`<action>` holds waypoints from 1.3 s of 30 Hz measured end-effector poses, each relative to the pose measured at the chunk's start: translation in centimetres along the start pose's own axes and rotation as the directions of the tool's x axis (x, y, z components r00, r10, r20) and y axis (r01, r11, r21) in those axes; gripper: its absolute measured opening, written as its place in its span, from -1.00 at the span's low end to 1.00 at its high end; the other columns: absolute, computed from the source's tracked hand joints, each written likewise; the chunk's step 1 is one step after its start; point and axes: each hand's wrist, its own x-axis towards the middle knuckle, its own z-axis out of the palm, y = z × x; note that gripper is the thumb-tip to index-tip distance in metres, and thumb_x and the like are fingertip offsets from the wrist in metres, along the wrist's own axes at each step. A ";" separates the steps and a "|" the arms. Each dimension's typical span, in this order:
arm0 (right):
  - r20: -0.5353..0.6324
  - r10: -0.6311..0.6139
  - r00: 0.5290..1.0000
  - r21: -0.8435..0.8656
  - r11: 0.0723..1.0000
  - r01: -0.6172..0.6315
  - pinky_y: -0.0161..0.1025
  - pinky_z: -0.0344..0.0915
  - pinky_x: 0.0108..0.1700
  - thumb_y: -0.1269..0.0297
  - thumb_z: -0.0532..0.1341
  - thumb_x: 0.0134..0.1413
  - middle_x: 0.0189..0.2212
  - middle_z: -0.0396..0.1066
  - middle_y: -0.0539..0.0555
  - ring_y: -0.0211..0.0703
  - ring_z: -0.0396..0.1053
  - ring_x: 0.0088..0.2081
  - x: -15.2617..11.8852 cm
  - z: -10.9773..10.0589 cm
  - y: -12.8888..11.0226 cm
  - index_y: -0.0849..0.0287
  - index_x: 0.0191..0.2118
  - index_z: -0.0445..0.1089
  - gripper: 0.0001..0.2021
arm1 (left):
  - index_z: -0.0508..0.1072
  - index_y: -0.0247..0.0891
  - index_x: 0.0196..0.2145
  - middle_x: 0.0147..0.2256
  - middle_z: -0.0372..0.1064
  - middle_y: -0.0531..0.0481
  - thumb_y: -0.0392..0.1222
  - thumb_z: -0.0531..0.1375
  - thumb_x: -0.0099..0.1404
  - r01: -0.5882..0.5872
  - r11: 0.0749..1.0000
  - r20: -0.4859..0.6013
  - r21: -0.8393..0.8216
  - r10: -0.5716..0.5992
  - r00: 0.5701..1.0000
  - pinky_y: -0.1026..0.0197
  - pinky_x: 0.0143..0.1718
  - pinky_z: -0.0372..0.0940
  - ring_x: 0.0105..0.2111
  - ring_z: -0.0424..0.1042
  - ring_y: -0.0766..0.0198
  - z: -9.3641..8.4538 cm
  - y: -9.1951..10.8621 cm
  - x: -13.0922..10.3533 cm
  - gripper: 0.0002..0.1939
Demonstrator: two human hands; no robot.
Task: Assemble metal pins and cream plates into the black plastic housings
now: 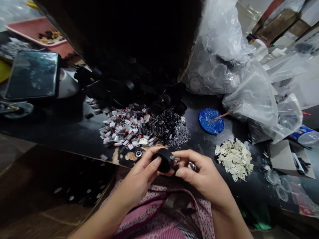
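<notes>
My left hand (pixel 142 176) is closed around a black round hollow part (pixel 162 162), its open side tilted up toward me. Close against its right side, my right hand (pixel 203 172) pinches a small metal spring (pixel 176 159) between thumb and fingertips. A shiny metal piece (pixel 191 165) also sits in the right hand's curled fingers; its kind is unclear. Just beyond the hands lie a heap of small grey-and-white sleeves (pixel 124 129) and a pile of dark springs (pixel 159 127). A small round ring (pixel 138 154) rests near the left fingers.
Right of the hands is a pile of cream flat plates (pixel 234 159). Behind it lies a blue lid (pixel 211 121) of grease with a stick. Plastic bags (pixel 254 89) and an open small box (pixel 286 156) stand at right. A large dark box (pixel 119 30) fills the back; a dark-screened device (pixel 33 74) is left.
</notes>
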 end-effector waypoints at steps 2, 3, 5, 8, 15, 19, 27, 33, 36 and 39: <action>0.127 0.136 0.982 0.166 0.974 -0.156 -0.31 0.21 -0.39 0.09 0.29 0.17 -0.48 0.43 -0.06 -0.29 0.30 -0.47 -0.1 -0.1 0.4 0.06 -0.11 0.56 -0.75 | 0.59 -0.04 -0.18 -0.31 0.47 0.07 0.01 0.33 0.27 0.025 0.999 0.024 0.021 -0.026 0.999 0.29 -0.29 0.37 -0.36 0.46 0.27 -0.7 -0.3 -0.3 -0.81; 0.144 0.169 0.975 0.198 0.960 -0.196 -0.32 0.21 -0.40 0.09 0.29 0.17 -0.48 0.43 -0.05 -0.30 0.29 -0.48 -0.1 0.0 0.7 0.09 -0.16 0.57 -0.77 | 0.60 -0.04 -0.18 -0.30 0.47 0.07 0.00 0.33 0.28 0.025 0.998 0.034 0.059 -0.027 0.999 0.30 -0.28 0.36 -0.34 0.45 0.26 -1.2 -0.4 -0.5 -0.82; 0.117 0.192 0.974 0.202 0.956 -0.213 -0.32 0.24 -0.35 0.13 0.33 0.11 -0.46 0.46 -0.03 -0.30 0.32 -0.44 -0.1 0.3 1.1 0.12 -0.27 0.58 -0.81 | 0.60 -0.03 -0.16 -0.26 0.48 0.06 -0.03 0.32 0.30 0.020 0.987 0.052 0.161 -0.028 0.998 0.29 -0.23 0.34 -0.28 0.44 0.24 -2.3 -0.7 -1.0 -0.83; 0.103 0.184 0.977 0.185 0.962 -0.201 -0.31 0.26 -0.29 0.15 0.38 0.04 -0.44 0.49 -0.03 -0.28 0.34 -0.39 0.0 0.9 1.5 0.14 -0.33 0.58 -0.83 | 0.59 0.01 -0.13 -0.23 0.48 0.06 -0.02 0.28 0.33 0.028 0.966 0.074 0.258 -0.049 0.996 0.28 -0.17 0.31 -0.23 0.42 0.23 -3.6 -0.9 -1.7 -0.83; 0.148 0.181 0.972 0.109 0.974 -0.198 -0.31 0.22 -0.37 0.18 0.31 0.15 -0.52 0.45 -0.07 -0.29 0.32 -0.48 0.9 2.0 1.9 0.15 -0.29 0.57 -0.84 | 0.61 -0.04 -0.16 -0.25 0.51 0.04 -0.02 0.34 0.28 0.091 0.984 -0.032 0.154 -0.087 0.996 0.29 -0.19 0.39 -0.24 0.47 0.23 -3.9 -0.7 -1.9 -0.81; -0.020 -0.049 0.999 -0.391 0.920 0.037 -0.16 0.20 -0.12 0.34 0.18 0.30 -0.30 0.58 0.02 -0.13 0.48 -0.25 3.0 3.7 2.5 0.11 -0.14 0.54 -0.83 | 0.61 -0.12 -0.19 -0.21 0.56 -0.02 -0.01 0.38 0.22 -0.049 0.998 -0.294 -0.047 0.033 0.955 0.22 -0.24 0.49 -0.25 0.51 0.17 -3.3 -0.3 -1.1 -0.77; -0.030 -0.205 0.978 -0.864 0.497 0.077 -0.09 0.02 -0.12 0.26 0.21 0.30 -0.31 0.56 0.07 -0.02 0.47 -0.26 5.5 6.4 3.7 0.16 -0.23 0.43 -0.89 | 0.58 -0.19 -0.24 -0.25 0.60 -0.06 -0.09 0.41 0.19 -0.145 0.984 -0.378 -0.108 0.094 0.921 0.19 -0.22 0.52 -0.30 0.56 0.19 -2.6 0.4 -0.6 -0.78; -0.047 -0.242 0.969 -0.830 0.549 0.097 -0.12 -0.02 -0.13 0.25 0.22 0.29 -0.28 0.57 0.04 -0.06 0.47 -0.23 5.3 6.4 4.0 0.13 -0.20 0.42 -0.91 | 0.53 -0.16 -0.22 -0.23 0.59 -0.06 -0.09 0.35 0.27 -0.229 0.969 -0.401 -0.090 0.175 0.899 0.11 -0.12 0.53 -0.20 0.58 0.14 -3.0 0.3 -0.3 -0.84; -0.044 -0.226 0.973 -0.846 0.526 0.084 -0.11 -0.01 -0.13 0.22 0.23 0.29 -0.30 0.57 0.07 -0.03 0.48 -0.25 5.7 6.7 3.7 0.16 -0.21 0.43 -0.87 | 0.52 -0.14 -0.21 -0.20 0.58 -0.02 -0.13 0.34 0.29 -0.262 0.960 -0.398 -0.094 0.205 0.894 0.10 -0.08 0.52 -0.18 0.57 0.17 -3.1 0.3 -0.2 -0.87; -0.042 -0.206 0.978 -0.776 0.623 0.098 -0.11 0.03 -0.10 0.30 0.24 0.27 -0.30 0.59 0.06 -0.04 0.49 -0.25 5.6 6.6 3.2 0.16 -0.22 0.46 -0.92 | 0.51 -0.16 -0.20 -0.18 0.58 -0.03 -0.12 0.33 0.30 -0.253 0.962 -0.388 -0.105 0.194 0.901 0.08 -0.03 0.50 -0.14 0.57 0.16 -3.1 0.5 -0.3 -0.86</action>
